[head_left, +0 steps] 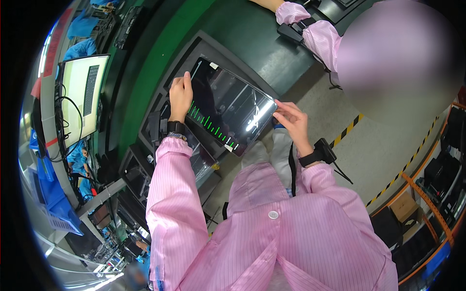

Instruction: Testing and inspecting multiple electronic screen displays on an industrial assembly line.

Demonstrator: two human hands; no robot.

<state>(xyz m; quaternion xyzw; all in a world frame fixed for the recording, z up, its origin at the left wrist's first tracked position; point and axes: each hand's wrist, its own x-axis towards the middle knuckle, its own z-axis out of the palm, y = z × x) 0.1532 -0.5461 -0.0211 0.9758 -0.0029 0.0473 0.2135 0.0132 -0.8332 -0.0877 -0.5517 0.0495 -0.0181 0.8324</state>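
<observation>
A glossy black rectangular glass panel [233, 102] is held partly over the dark-grey rectangular tray [228, 60]. Beyond the tray's right side, its edge is pinched by the right hand [292, 121]; above the tray, the left hand [181, 97] is curled, its grip cannot be told.

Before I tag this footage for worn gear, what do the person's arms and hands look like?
The long pink fabric sleeves have thin dark stripes. The ungloved left hand has a black wristband and patterned bracelet; the ungloved right hand, a second black wristband with a blocky black device and thin black cord.
</observation>
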